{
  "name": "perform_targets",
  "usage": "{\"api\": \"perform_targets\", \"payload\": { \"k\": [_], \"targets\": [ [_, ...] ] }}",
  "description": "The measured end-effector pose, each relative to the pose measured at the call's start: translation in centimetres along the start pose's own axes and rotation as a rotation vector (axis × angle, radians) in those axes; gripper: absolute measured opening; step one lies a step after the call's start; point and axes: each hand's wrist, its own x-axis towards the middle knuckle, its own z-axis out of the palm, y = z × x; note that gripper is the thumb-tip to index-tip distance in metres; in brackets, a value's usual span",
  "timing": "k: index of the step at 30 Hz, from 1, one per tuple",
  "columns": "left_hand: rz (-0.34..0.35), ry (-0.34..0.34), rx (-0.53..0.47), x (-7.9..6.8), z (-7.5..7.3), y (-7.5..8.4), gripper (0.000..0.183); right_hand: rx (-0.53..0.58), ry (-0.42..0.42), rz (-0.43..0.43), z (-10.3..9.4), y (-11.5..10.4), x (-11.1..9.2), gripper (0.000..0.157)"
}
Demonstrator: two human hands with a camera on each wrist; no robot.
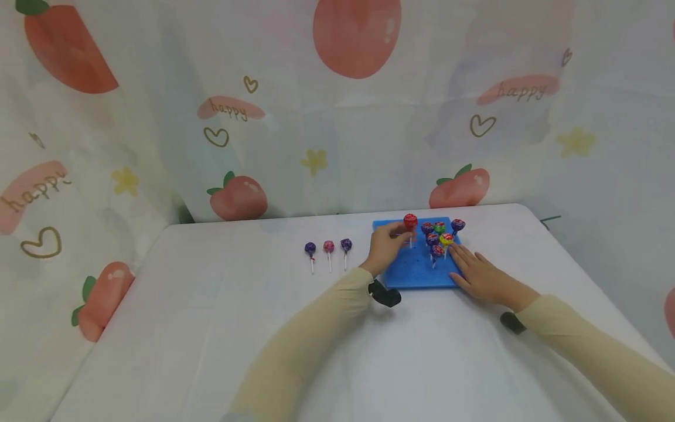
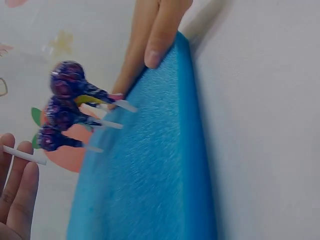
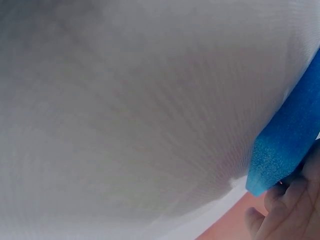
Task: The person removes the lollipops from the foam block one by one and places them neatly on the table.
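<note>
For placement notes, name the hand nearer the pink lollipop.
Left. The left hand is right of the pink lollipop, partly over the blue board; the right hand is farther right.

Red lollipop (image 1: 410, 220), perhaps white-patterned

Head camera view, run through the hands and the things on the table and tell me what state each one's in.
Blue board: flat on the table
Red lollipop: upright, lifted clear of the board
Left hand: pinching its stick
Right hand: fingers straight, against the board's right edge
Yellow lollipop: standing in the board
Green lollipop: same
Four purple lollipops: same
Three other lollipops: lying in a row
</note>
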Motion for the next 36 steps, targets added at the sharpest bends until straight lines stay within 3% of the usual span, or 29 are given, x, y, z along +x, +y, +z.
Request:
{"api": "perform_targets", "payload": {
  "k": [6, 12, 17, 22, 25, 31, 36],
  "targets": [
    [-0.026, -0.030, -0.079, -1.6, -3.3, 1.3, 0.026, 0.004, 0.009, -0.013, 0.1, 0.1, 0.0, 0.068],
    [-0.067, -0.007, -0.059, -3.6, -7.9, 1.6, 0.029, 0.010, -0.003, -0.009, 0.2, 0.1, 0.0, 0.070],
    [-0.088, 0.073, -0.003, -5.0, -11.6, 1.2, 0.028, 0.002, -0.003, -0.005, -0.1, 0.1, 0.0, 0.069],
    [-0.156, 0.152, 0.071, -6.6, -14.9, 1.1, 0.027, 0.003, -0.001, -0.018, 0.0, 0.0, 0.1, 0.068],
    [-0.195, 0.202, 0.098, -7.3, -16.6, 0.2, 0.028, 0.005, 0.000, -0.017, 0.1, 0.1, 0.2, 0.069],
    [-0.289, 0.309, 0.166, -8.2, -19.3, -1.5, 0.027, 0.012, -0.008, -0.011, 0.1, 0.1, 0.2, 0.070],
    [-0.356, 0.355, 0.208, -8.6, -20.6, -2.8, 0.025, 0.010, -0.008, -0.010, 0.1, 0.2, 0.3, 0.070]
  ]
}}
